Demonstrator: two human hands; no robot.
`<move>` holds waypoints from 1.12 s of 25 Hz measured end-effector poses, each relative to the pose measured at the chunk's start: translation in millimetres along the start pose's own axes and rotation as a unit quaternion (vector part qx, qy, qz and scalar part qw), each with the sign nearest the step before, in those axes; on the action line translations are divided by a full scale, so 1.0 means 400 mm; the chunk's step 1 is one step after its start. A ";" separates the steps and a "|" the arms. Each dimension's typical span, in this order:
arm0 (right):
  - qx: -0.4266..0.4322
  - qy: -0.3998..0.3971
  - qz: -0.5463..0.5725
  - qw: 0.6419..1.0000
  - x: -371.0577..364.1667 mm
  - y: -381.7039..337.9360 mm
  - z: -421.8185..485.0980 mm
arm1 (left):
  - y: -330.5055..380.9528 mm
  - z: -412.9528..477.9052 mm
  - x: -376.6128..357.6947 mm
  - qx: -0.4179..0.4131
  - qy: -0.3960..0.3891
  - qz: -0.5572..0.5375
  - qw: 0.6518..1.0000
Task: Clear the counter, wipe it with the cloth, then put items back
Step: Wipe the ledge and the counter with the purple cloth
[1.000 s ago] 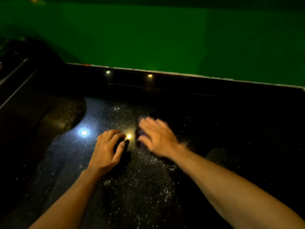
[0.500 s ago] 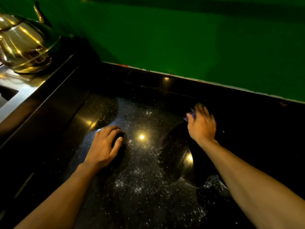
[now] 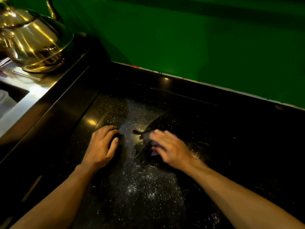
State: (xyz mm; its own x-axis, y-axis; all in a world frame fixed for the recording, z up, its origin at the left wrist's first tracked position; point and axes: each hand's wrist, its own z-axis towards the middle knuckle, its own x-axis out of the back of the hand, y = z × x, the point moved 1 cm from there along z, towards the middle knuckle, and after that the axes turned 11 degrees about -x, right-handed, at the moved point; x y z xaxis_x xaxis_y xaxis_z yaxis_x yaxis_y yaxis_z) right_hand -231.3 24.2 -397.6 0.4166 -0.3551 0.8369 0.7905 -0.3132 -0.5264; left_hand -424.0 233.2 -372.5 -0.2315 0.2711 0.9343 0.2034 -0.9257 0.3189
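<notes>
The black speckled counter (image 3: pixel 148 187) fills the lower middle of the view and glints under a light. My right hand (image 3: pixel 171 149) lies flat on a small purple cloth (image 3: pixel 154 152) and presses it onto the counter; the hand is blurred and only the cloth's left edge shows under the fingers. My left hand (image 3: pixel 101 146) rests on the counter a little to the left, fingers loosely bent, holding nothing. A narrow gap of lit counter separates the two hands.
A shiny brass kettle (image 3: pixel 31 42) stands on a steel surface (image 3: pixel 33 90) at the upper left, on a raised ledge beside the counter. A green wall (image 3: pixel 198 38) runs along the counter's back edge.
My right hand has slid the cloth back from the far right toward the left, close to my left hand. My left hand has stayed in place.
</notes>
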 end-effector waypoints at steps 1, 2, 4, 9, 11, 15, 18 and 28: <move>-0.077 0.076 0.017 0.994 0.025 0.035 0.017 | -0.017 0.000 0.006 0.001 0.003 -0.002 1.000; -0.161 0.132 0.027 0.978 0.056 0.075 0.039 | -0.030 -0.003 0.011 0.002 0.008 -0.001 1.000; -0.306 0.171 -0.010 0.936 0.103 0.144 0.104 | -0.051 -0.016 0.010 0.008 0.020 -0.004 1.000; -0.245 0.093 -0.075 0.962 -0.018 0.033 0.326 | -0.067 -0.025 0.003 0.045 0.070 -0.034 0.996; -0.065 0.035 -0.070 0.995 -0.098 -0.069 0.324 | -0.071 -0.025 0.007 0.065 0.076 -0.041 0.994; 0.092 -0.079 -0.050 0.991 -0.117 -0.115 0.244 | -0.112 -0.055 0.052 0.082 0.054 -0.020 0.995; -0.074 0.051 -0.044 0.995 -0.085 -0.062 0.270 | -0.182 -0.059 0.083 0.059 0.027 -0.002 0.998; -0.063 0.009 -0.037 0.997 -0.216 -0.193 0.573 | -0.236 -0.055 0.065 0.041 0.053 -0.038 0.997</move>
State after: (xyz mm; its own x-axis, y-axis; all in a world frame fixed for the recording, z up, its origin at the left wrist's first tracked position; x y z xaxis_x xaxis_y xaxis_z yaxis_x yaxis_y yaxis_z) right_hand -225.3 281.1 -394.9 0.3497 -0.3417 0.8723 0.7557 -0.4475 -0.4782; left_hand -470.0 321.7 -381.9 -0.3470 0.3068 0.8863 0.2577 -0.8774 0.4046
